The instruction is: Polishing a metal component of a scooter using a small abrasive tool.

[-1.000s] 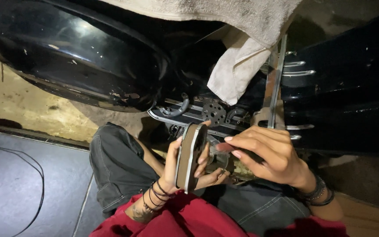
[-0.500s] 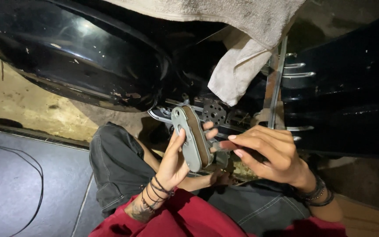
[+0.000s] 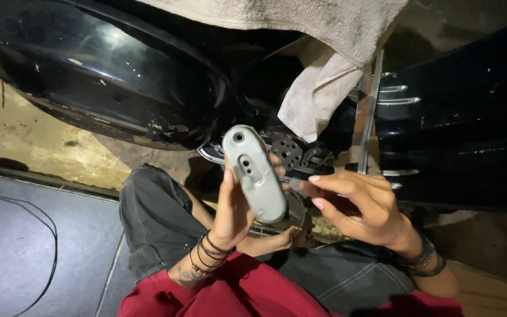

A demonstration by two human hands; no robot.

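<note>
Left hand [image 3: 233, 205] grip grasps grey oblong metal cover [image 3: 254, 174], held upright before black motorcycle [image 3: 118, 76]; right hand [image 3: 356, 205], fingers loosely curled, empty, beside it; step looks like inspecting the cover, next needs careful alignment

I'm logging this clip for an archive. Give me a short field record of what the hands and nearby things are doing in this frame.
setting: person seated on the ground beside a black vehicle body
left hand: holds an oblong grey metal cover upright, its face with two holes toward the camera
right hand: fingers extended beside the cover's lower edge; contact cannot be told
behind the hands: small perforated round part
above: beige towel draped over the bodywork
ground at left: dark mat with a thin black cable
wrists: dark bracelets on both
</note>
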